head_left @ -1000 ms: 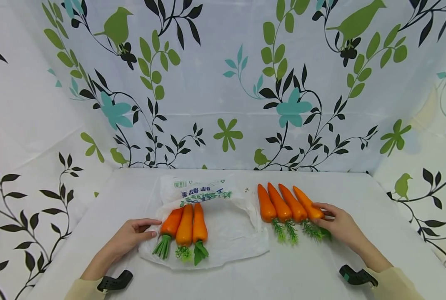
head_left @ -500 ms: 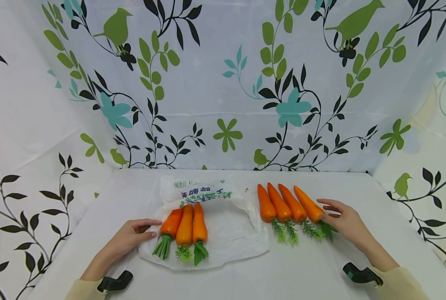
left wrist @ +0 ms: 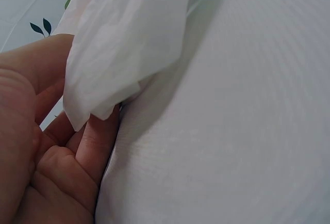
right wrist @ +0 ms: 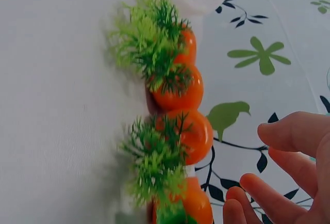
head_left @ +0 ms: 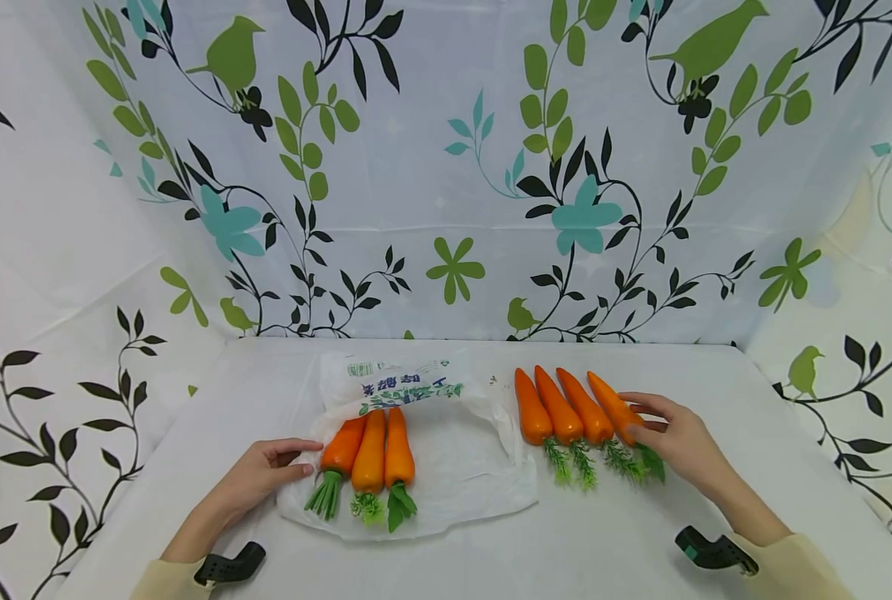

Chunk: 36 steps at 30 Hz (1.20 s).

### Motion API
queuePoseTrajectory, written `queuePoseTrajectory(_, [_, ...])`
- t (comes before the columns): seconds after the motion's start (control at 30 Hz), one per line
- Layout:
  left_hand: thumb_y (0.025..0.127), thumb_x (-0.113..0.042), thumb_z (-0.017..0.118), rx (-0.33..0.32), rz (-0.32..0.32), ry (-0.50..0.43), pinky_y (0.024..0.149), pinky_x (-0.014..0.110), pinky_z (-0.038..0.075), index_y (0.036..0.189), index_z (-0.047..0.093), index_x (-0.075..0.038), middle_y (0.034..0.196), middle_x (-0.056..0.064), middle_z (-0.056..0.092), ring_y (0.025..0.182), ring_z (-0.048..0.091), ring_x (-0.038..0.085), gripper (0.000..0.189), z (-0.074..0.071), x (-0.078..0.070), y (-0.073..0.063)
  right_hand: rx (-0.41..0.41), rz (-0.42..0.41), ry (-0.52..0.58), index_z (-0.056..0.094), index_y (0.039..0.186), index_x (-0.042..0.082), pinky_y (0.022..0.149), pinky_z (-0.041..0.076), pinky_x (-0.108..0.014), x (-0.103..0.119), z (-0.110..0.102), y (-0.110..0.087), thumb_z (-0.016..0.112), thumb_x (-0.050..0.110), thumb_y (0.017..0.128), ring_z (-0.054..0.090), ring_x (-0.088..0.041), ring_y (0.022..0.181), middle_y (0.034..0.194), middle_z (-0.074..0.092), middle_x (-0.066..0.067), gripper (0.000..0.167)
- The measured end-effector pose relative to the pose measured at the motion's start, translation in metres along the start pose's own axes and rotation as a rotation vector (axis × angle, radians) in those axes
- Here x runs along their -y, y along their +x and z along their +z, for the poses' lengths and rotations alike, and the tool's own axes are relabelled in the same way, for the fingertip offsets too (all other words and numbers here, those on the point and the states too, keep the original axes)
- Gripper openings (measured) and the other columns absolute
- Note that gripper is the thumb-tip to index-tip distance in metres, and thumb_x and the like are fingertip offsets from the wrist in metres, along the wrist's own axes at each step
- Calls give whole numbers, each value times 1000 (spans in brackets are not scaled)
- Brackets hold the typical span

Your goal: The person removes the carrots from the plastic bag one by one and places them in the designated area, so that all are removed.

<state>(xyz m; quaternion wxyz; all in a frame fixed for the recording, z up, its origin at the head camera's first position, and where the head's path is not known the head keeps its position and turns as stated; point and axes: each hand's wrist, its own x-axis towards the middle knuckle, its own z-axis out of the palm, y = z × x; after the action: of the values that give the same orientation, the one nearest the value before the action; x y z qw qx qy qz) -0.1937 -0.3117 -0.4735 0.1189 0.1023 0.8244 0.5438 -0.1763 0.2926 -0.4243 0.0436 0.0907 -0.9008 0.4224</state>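
Observation:
My left hand [head_left: 262, 473] grips the left edge of a white plastic bag [head_left: 464, 483] printed with blue and green lettering. In the left wrist view, the plastic drapes over its fingers [left wrist: 98, 141]. Three carrots [head_left: 372, 454] with green tops lie side by side at the bag's mouth, their tips under the printed flap. To the right, several carrots [head_left: 558, 408] lie in a slanted row, tops toward me. My right hand [head_left: 679, 442] is at the rightmost carrot [head_left: 613, 404], thumb near its leafy end; in the right wrist view, its fingers [right wrist: 289, 162] are spread apart beside that carrot.
The white table [head_left: 566, 550] has its far edge against a hanging cloth [head_left: 416, 167] with leaf and bird patterns. Black bands [head_left: 230, 562] sit at both wrists, by the pale sleeves.
My right hand drew back a little to the right from the last carrot, then came back to it. The left hand, bag and three carrots have stayed put.

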Motion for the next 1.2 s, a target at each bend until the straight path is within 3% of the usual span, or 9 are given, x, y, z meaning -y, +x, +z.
queuePoseTrajectory(0.23, [90, -20, 75, -3, 3, -1, 92, 15, 43, 127, 66, -2, 135, 18, 59, 120, 53, 9, 42, 0, 0, 0, -16, -49, -12, 57, 137, 2, 93, 49, -50, 11, 14, 0, 69, 13, 94, 57, -40, 117, 132, 58, -23, 46])
queuePoseTrajectory(0.7, [90, -20, 75, -2, 11, -2, 92, 15, 42, 127, 66, -2, 135, 18, 59, 119, 53, 4, 42, 0, 1, 1, 26, -158, -24, 66, 127, 7, 84, 55, -41, 32, 47, 0, 76, 8, 88, 64, -27, 100, 124, 65, -11, 41])
queuePoseTrajectory(1.0, [90, -21, 75, 0, 11, 6, 92, 14, 42, 128, 66, -3, 136, 17, 59, 123, 53, 15, 42, 0, 0, 1, 90, -238, 48, 67, 125, 6, 86, 55, -42, 47, 68, -3, 75, 2, 86, 63, -29, 103, 121, 65, -9, 40])
queuePoseTrajectory(1.2, [90, -20, 75, -1, 17, 6, 93, 14, 41, 127, 67, -3, 136, 17, 59, 120, 52, 5, 42, 0, 0, 0, 129, -247, 44, 67, 125, 6, 88, 54, -43, 62, 79, -1, 75, 3, 86, 63, -29, 106, 123, 66, -7, 39])
